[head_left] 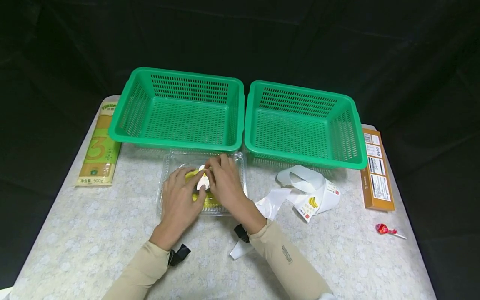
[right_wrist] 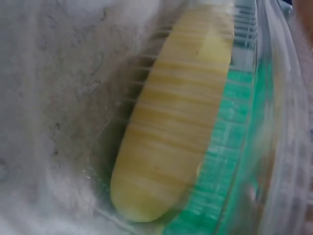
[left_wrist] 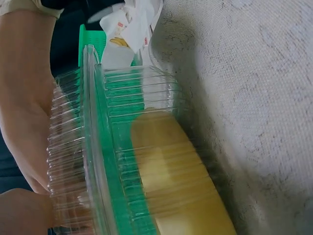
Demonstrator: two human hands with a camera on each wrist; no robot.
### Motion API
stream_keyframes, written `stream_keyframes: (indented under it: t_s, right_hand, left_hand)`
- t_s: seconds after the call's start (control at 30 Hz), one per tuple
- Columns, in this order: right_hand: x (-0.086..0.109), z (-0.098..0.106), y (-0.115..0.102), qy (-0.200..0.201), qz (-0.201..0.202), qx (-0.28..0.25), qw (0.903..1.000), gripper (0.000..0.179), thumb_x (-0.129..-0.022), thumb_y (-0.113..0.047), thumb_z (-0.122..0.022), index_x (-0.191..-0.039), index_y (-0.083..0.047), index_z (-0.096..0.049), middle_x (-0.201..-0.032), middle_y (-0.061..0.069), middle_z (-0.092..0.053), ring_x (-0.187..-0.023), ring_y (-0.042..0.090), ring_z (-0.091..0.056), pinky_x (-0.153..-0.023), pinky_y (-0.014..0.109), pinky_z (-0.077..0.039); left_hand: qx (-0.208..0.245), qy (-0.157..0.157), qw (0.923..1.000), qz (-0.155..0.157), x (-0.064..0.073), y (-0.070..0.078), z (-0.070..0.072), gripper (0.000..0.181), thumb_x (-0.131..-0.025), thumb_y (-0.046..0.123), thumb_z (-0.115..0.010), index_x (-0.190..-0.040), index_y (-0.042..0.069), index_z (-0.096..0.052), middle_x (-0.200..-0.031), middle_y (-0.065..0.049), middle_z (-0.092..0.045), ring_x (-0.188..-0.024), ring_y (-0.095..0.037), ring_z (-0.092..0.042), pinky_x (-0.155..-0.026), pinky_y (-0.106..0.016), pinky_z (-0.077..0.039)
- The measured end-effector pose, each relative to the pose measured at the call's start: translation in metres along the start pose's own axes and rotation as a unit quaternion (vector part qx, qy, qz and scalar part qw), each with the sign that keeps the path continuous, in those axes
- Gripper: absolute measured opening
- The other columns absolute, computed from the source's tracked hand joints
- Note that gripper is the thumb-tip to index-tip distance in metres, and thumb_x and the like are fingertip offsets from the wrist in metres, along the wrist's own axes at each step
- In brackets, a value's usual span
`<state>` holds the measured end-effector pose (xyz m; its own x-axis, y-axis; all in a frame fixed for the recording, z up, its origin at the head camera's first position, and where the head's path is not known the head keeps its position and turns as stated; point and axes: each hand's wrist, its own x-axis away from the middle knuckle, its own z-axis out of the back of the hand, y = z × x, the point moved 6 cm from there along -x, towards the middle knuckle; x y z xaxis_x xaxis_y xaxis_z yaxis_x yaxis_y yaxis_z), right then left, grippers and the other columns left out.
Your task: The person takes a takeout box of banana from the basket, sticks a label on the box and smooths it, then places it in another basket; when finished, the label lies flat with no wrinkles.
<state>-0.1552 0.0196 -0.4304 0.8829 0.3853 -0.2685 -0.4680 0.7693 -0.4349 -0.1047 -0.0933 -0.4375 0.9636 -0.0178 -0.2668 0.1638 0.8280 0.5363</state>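
A clear plastic clamshell box (head_left: 167, 166), its lid down, lies in front of the green baskets. Inside are long, round-ended yellow pieces like bananas (head_left: 211, 203); one shows through the ribbed wall as a yellow piece (right_wrist: 166, 122) in the right wrist view. On the lid is a white label (head_left: 203, 182). My left hand (head_left: 180, 200) rests over the lid's left half, thumb and forefinger at the label. From the right, my right hand (head_left: 227, 181) touches the label's upper edge with its fingertips. Both palms are hidden from the head view.
Two green baskets, a left basket (head_left: 176, 144) and a right basket (head_left: 300, 156), stand behind the box. A label roll (head_left: 325, 198) with banana prints trails paper at the right. Farther out lie an orange box (head_left: 376, 175), a red lollipop (head_left: 382, 228) and a yellow-green packet (head_left: 99, 148).
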Motion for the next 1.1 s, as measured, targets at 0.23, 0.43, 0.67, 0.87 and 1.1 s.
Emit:
stream_keyframes:
  t_s: [0.23, 0.43, 0.67, 0.87, 1.1]
  right_hand:
    - [0.016, 0.002, -0.005, -0.020, 0.015, 0.044, 0.9987, 0.024, -0.100, -0.016, -0.060, -0.122, -0.007, -0.064, -0.127, 0.016, -0.058, -0.113, 0.032, -0.056, -0.097, 0.044, -0.048]
    - [0.032, 0.003, -0.010, -0.080, 0.015, 0.035, 0.9961, 0.042, -0.103, -0.018, -0.053, -0.142, -0.002, -0.054, -0.152, 0.021, -0.047, -0.141, 0.038, -0.046, -0.117, 0.052, -0.038]
    - [0.047, 0.003, -0.013, -0.147, 0.017, 0.061, 0.9872, 0.049, -0.109, -0.025, -0.040, -0.152, -0.002, -0.041, -0.163, 0.015, -0.034, -0.152, 0.035, -0.030, -0.126, 0.047, -0.026]
    - [0.056, 0.005, -0.012, -0.183, 0.009, 0.061, 0.9811, 0.053, -0.111, -0.032, -0.029, -0.156, -0.004, -0.033, -0.167, 0.009, -0.025, -0.156, 0.031, -0.022, -0.127, 0.047, -0.023]
    - [0.065, 0.008, -0.016, -0.220, 0.001, 0.057, 0.9737, 0.056, -0.110, -0.037, -0.030, -0.157, -0.006, -0.031, -0.168, 0.007, -0.023, -0.157, 0.028, -0.019, -0.127, 0.049, -0.022]
  left_hand:
    - [-0.035, -0.046, 0.9983, -0.008, 0.000, 0.001, -0.006, 0.049, -0.096, 0.023, -0.057, -0.143, 0.010, -0.057, -0.153, -0.018, -0.047, -0.145, -0.040, -0.039, -0.122, -0.059, -0.024]
    - [-0.046, -0.083, 0.9955, 0.005, 0.001, 0.001, -0.008, 0.050, -0.100, 0.024, -0.049, -0.149, 0.012, -0.050, -0.161, -0.016, -0.039, -0.151, -0.038, -0.031, -0.124, -0.060, -0.016]
    - [-0.072, -0.112, 0.9910, -0.001, 0.001, 0.002, -0.010, 0.051, -0.101, 0.022, -0.046, -0.151, 0.012, -0.046, -0.164, -0.014, -0.033, -0.154, -0.038, -0.026, -0.124, -0.062, -0.015]
    - [-0.079, -0.119, 0.9898, -0.003, 0.000, 0.004, -0.011, 0.051, -0.100, 0.020, -0.047, -0.151, 0.013, -0.047, -0.164, -0.013, -0.033, -0.154, -0.037, -0.026, -0.124, -0.062, -0.017]
    - [-0.072, -0.108, 0.9916, -0.001, -0.002, 0.004, -0.010, 0.050, -0.100, 0.019, -0.049, -0.149, 0.011, -0.049, -0.163, -0.014, -0.034, -0.153, -0.039, -0.028, -0.124, -0.063, -0.016]
